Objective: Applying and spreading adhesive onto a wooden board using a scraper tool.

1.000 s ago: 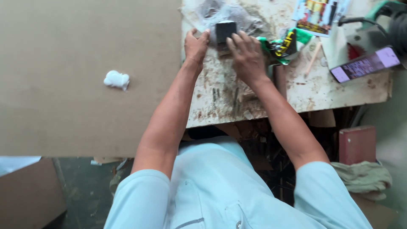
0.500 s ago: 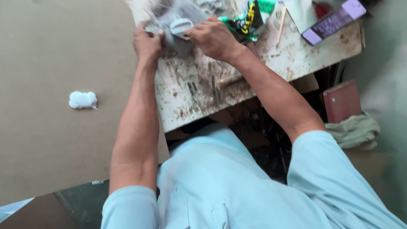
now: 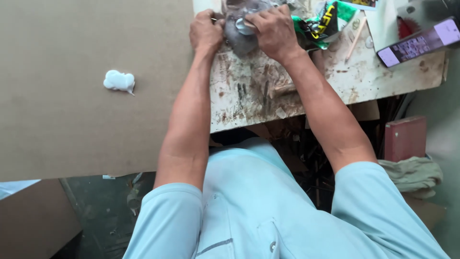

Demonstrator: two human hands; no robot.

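Compared with a second ago, we note that the dark squarish piece at the top of the stained workbench (image 3: 268,91) is now wrapped in crumpled clear plastic (image 3: 239,33), which both hands are working. The left hand (image 3: 206,31) is closed on the bundle's left edge and the right hand (image 3: 273,29) lies over its right side, close together on it. The white blob (image 3: 119,80) on the brown board (image 3: 72,120) lies untouched, so we judge the work has moved to bagging or unbagging.
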